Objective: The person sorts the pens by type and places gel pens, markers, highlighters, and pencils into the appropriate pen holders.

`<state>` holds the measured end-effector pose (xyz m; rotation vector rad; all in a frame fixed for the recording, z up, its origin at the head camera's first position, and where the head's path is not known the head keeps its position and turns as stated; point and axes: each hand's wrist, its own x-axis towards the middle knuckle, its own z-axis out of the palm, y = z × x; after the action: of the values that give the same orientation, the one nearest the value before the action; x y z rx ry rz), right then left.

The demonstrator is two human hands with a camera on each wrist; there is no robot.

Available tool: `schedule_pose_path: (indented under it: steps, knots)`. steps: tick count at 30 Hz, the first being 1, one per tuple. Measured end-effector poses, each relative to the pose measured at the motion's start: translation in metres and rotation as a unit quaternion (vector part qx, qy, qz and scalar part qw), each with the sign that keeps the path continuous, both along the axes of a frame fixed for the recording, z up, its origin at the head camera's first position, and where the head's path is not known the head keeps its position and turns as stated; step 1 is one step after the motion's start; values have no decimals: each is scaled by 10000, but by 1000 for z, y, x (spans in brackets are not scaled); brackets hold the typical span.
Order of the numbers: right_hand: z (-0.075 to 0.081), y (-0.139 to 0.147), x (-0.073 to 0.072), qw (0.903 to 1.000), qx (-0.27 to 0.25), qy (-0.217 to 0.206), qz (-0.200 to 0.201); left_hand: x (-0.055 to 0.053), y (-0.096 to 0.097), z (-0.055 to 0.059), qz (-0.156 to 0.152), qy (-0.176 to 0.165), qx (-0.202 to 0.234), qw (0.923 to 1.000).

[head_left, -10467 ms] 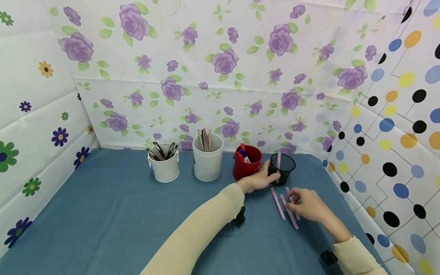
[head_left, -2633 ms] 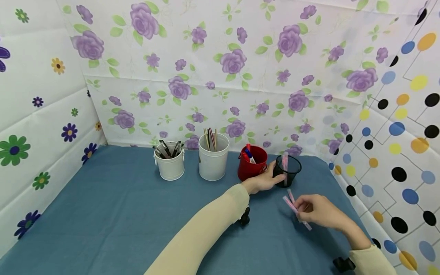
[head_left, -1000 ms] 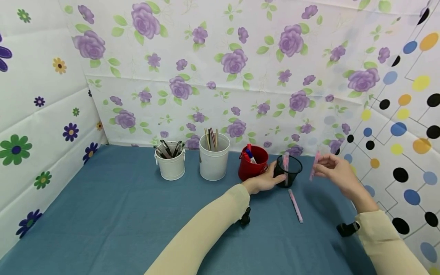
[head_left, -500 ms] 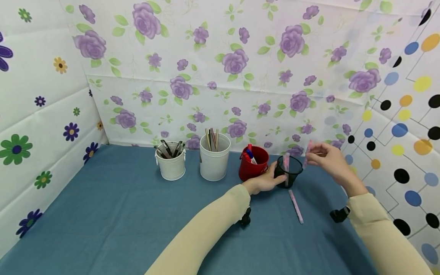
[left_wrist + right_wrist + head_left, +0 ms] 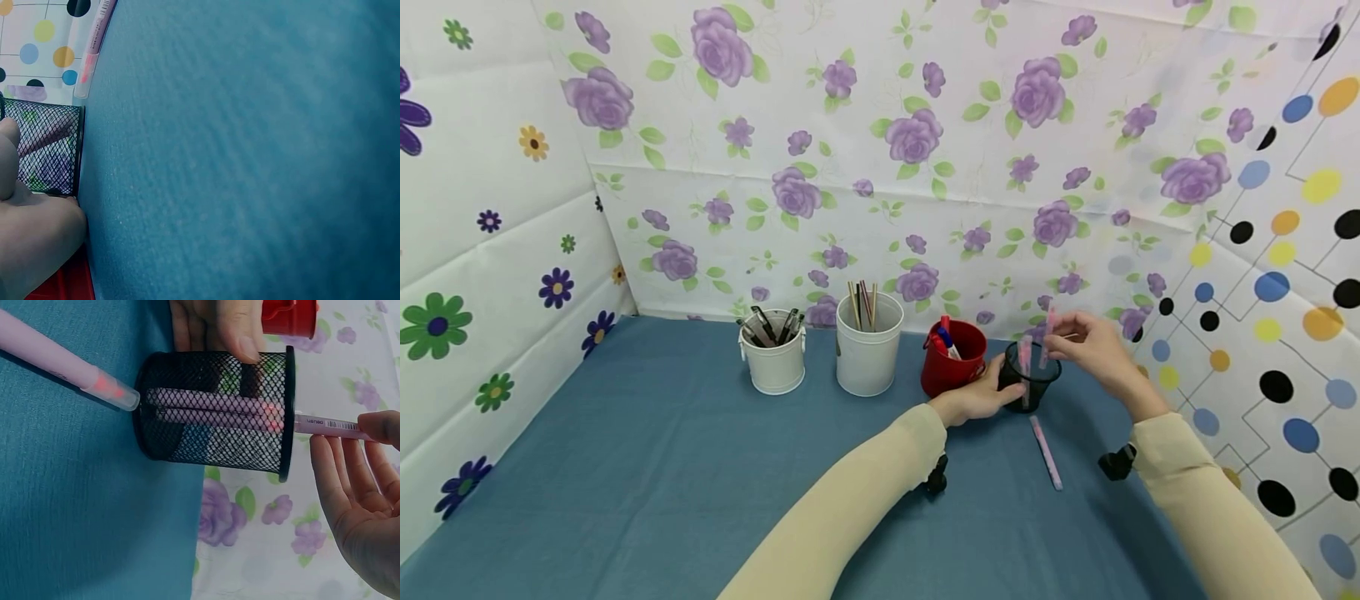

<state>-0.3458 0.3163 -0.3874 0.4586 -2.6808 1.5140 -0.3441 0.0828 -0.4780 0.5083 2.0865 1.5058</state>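
Observation:
My left hand (image 5: 973, 397) grips the black mesh pen cup (image 5: 1039, 390), its thumb across the front. Two pink highlighters (image 5: 1025, 354) stand inside the cup, seen through the mesh in the right wrist view. Between thumb and fingertips my right hand (image 5: 1093, 348) pinches another pink highlighter (image 5: 1047, 333), upright at the cup's right rim. In the right wrist view one end of this held highlighter (image 5: 331, 426) is level with the cup's mouth. A further pink highlighter (image 5: 1047, 452) with a clear cap lies on the blue cloth in front of the cup.
A red bucket (image 5: 934, 375) with markers stands close to the left of the mesh cup. Farther left are a tall white bucket (image 5: 867, 367) with thin sticks and a small white bucket (image 5: 777, 371) with black pens. Patterned cloth walls (image 5: 865, 233) border the blue tablecloth (image 5: 700, 467).
My right hand has picked up a highlighter from the cloth, lifted it, and moved it left to the cup's mouth. A second highlighter entered the cup earlier. The left hand keeps its grip.

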Motion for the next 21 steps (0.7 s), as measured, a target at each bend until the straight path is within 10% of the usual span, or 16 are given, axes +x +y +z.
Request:
schedule_pose_path:
  steps: [21]
  knots:
    - [-24,3,-12,9998,23,-168,-93,2,-2,0,-62,20,67,10000]
